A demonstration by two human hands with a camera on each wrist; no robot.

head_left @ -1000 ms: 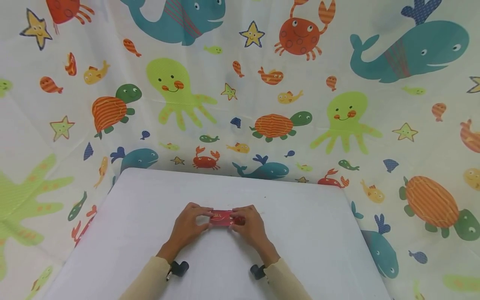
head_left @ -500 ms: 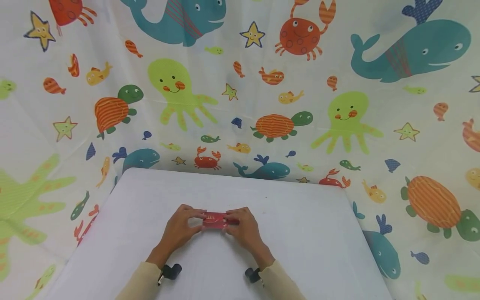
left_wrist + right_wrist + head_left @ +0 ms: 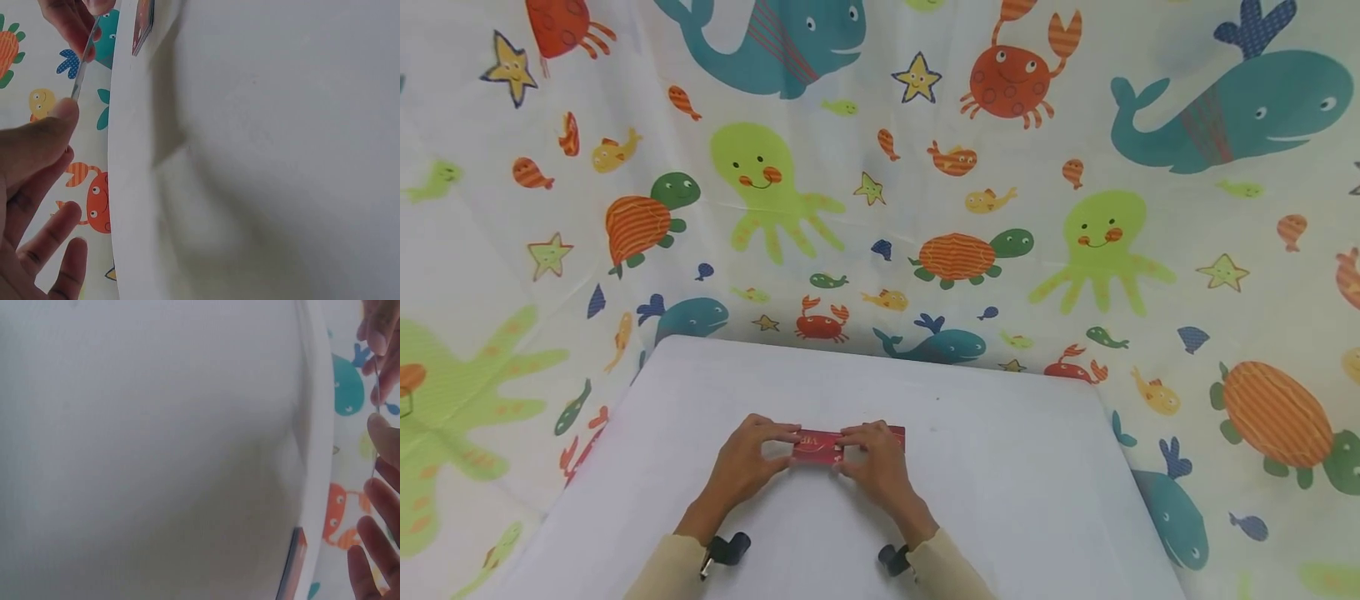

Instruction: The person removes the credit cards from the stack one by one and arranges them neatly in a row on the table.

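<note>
A thin red card [image 3: 817,447] with gold lettering is held between both hands over the white table. My left hand [image 3: 739,467] pinches its left end between thumb and fingertips. My right hand [image 3: 880,471] pinches the right end, covering part of it. In the left wrist view the card [image 3: 81,72] appears edge-on as a thin strip, with the lower fingers of the left hand [image 3: 37,181] spread away from it. The right wrist view also shows the card [image 3: 377,381] edge-on. A flat red stack [image 3: 898,437] lies on the table, partly hidden behind the right hand.
The white table [image 3: 1000,483] has a far edge against a curtain [image 3: 820,192] printed with sea animals. Small dark wrist cameras sit at both cuffs. In the left wrist view, the layered edge of the red stack [image 3: 144,26] shows on the tabletop.
Both hands have moved left with the card, and more of the red stack shows beyond the right hand. The head view has shifted slightly.
</note>
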